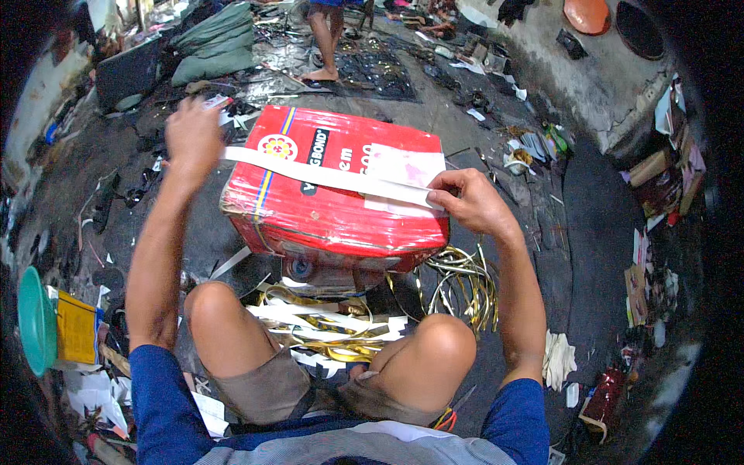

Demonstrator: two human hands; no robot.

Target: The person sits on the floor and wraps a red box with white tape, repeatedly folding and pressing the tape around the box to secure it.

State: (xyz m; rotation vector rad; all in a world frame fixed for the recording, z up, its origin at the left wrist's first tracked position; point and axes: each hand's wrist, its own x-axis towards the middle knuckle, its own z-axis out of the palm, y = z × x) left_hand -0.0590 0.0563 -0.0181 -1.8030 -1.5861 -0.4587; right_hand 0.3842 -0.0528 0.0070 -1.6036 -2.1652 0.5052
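Observation:
A long white strip (325, 177) stretches across the top of a red rectangular tin (333, 217) standing on the floor in front of my knees. My left hand (192, 133) grips the strip's left end, raised beyond the tin's left corner. At the tin's right side my right hand (470, 203) pinches the other end, pressing it near a pale pink sheet (407, 167) lying on the tin. Both hands pull the strip taut.
Between my knees lies a heap of white and gold strips (325, 322), with gold loops (465, 283) to the right. A green bowl (35, 322) and yellow packet (76, 329) sit at left. Another person's bare legs (324, 39) stand beyond. Scraps litter the dark floor.

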